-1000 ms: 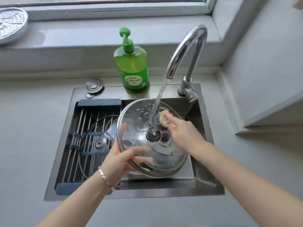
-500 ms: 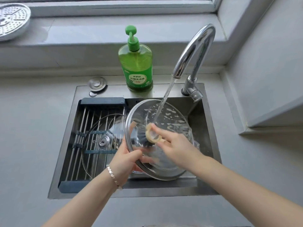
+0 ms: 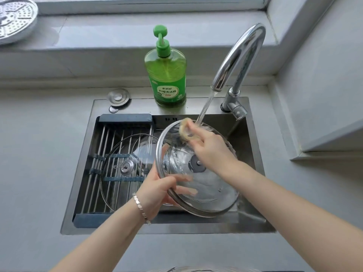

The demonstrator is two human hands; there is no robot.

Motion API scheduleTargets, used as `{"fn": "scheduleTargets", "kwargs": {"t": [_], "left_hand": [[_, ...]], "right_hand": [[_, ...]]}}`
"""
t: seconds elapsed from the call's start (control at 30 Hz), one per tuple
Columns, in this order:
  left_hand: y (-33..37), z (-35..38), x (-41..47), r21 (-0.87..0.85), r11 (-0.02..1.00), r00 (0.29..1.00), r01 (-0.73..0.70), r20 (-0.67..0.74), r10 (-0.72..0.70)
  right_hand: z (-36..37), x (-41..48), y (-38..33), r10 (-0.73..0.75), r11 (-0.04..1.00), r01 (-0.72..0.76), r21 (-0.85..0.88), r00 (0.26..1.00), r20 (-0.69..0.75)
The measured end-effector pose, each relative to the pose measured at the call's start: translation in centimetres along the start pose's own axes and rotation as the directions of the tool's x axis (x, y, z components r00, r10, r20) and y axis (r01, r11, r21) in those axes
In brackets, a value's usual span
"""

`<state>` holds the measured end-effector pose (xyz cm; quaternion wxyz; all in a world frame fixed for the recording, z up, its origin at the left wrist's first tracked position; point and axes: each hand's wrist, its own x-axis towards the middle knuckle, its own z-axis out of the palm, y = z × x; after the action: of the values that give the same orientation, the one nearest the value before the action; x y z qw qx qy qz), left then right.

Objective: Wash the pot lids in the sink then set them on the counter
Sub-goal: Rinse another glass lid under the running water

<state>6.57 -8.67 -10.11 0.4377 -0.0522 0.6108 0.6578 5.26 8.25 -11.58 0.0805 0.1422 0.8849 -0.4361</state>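
Left hand (image 3: 157, 189) grips the near-left rim of the glass lid (image 3: 212, 191), fingers curled round it, and holds the lid tilted over the sink (image 3: 253, 222). Right hand (image 3: 210, 148) pinches a pale scrubber (image 3: 185, 130), which has moved from beside the centre knob to the lid's far rim, where the tap stream (image 3: 205, 108) falls. Second lid (image 3: 117, 154) is unchanged, lying on the rack (image 3: 125, 118). Soap bottle (image 3: 167, 79) stands behind.

Grey surface (image 3: 35, 154) all around, pale and matte. Behind, a deep window ledge (image 3: 121, 30), damp patch at left. Grey wall (image 3: 324, 79) closing in on right. Soft daylight throughout.
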Motion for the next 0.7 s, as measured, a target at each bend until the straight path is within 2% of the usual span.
{"fn": "scheduleTargets", "kwargs": {"t": [0.07, 0.17, 0.27, 0.4, 0.53, 0.6, 0.7], "left_hand": [[0.2, 0.0, -0.2, -0.054, 0.999, 1.0, -0.003, 0.001, 0.003], [0.9, -0.4, -0.3, -0.076, 0.996, 0.997, -0.037, -0.067, 0.032], [1.3, -0.7, 0.1, -0.047, 0.996, 0.983, -0.074, -0.173, 0.065], [1.5, -0.3, 0.5, -0.011, 0.998, 0.973, -0.064, -0.223, 0.06], [0.8, 0.4, 1.6, -0.014, 1.0, 0.96, 0.025, -0.277, -0.028], [0.5, 1.0, 2.1, -0.07, 0.992, 0.955, 0.109, -0.27, -0.124], [0.3, 2.1, 2.6, -0.21, 0.944, 0.92, 0.255, -0.248, -0.304]], "right_hand": [[-0.6, 0.7, -0.3, -0.022, 0.999, 0.022, -0.047, 1.0, -0.01], [-2.7, 1.0, 1.9, 0.101, 0.978, -0.108, -0.177, 0.994, -0.048], [-3.0, -0.7, 3.9, 0.215, 0.94, -0.2, -0.277, 0.976, 0.024], [-1.5, -4.2, 5.0, 0.274, 0.907, -0.205, -0.367, 0.951, 0.146], [-1.6, -6.9, 4.8, 0.291, 0.926, -0.175, -0.334, 0.895, 0.339], [-2.4, -7.6, 4.4, 0.277, 0.937, -0.156, -0.311, 0.875, 0.397], [-4.6, -8.0, 4.2, 0.196, 0.953, -0.105, -0.285, 0.93, 0.312]]}}
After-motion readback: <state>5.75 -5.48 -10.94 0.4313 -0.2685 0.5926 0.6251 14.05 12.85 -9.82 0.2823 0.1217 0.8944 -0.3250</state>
